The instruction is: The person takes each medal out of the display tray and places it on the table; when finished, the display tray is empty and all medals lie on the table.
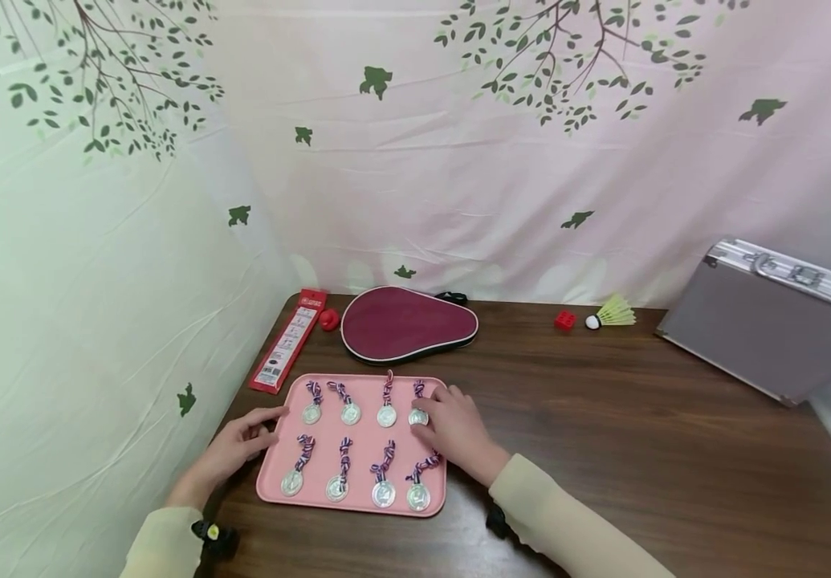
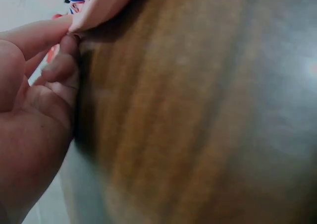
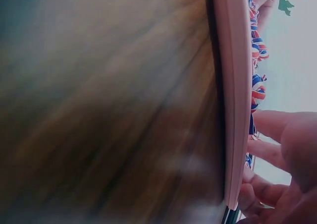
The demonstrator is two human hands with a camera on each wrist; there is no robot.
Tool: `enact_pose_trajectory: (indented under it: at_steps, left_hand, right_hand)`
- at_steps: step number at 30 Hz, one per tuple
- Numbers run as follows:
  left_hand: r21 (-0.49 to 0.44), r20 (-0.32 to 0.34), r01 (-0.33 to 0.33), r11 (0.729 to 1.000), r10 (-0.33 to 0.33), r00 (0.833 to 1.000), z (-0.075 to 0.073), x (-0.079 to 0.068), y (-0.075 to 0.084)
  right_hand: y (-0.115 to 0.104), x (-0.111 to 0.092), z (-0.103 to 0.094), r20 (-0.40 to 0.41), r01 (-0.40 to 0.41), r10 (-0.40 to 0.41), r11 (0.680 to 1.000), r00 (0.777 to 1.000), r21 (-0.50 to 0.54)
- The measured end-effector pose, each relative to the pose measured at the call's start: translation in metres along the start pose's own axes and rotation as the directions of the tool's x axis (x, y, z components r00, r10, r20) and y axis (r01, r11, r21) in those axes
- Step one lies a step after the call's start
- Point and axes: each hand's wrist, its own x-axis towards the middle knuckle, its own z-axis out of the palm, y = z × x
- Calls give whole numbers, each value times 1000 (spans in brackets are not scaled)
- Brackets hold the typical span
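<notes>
On the pink tray (image 1: 324, 464) lie several silver medals in two rows, each with a knotted red, white and blue ribbon. My left hand (image 1: 238, 441) grips the tray's left rim; in the left wrist view its fingertips meet at the pink edge. Over the tray's back right corner, my right hand (image 1: 454, 425) has thumb and index finger at opposite edges of the medal (image 1: 418, 417) there, pinching it. The other right fingers lie close to the tray's rim. Nearest below that hand is the front right medal (image 1: 418, 497), its ribbon running up toward the wrist.
Behind the tray lies a maroon paddle case (image 1: 408, 323). Left of it are a red rubber duck (image 1: 329, 319) and a red-and-white packet (image 1: 288, 341). Farther right sit a red toy brick (image 1: 564, 320), a shuttlecock (image 1: 612, 313) and a silver case (image 1: 762, 321). Printed curtains border the wooden table (image 1: 603, 449).
</notes>
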Motion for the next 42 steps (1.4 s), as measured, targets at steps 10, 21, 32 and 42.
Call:
enact_pose_trajectory:
  at_steps: [10, 21, 32, 42]
  left_hand:
    - [-37, -18, 0, 999, -1, 1000, 4, -1, -6]
    - [-34, -27, -14, 999, 13, 1000, 4, -2, -9]
    - [-22, -47, -5, 1000, 4, 999, 4, -2, -10]
    - [-25, -47, 0, 1000, -1, 999, 4, -2, -10]
  right_hand:
    - [-8, 2, 2, -6, -46, 45, 998, 999, -40]
    - [-2, 5, 8, -35, -22, 29, 981, 999, 190]
    - [20, 3, 6, -29, 19, -4, 842, 1000, 539]
    - [68, -13, -19, -55, 4, 31, 843, 998, 538]
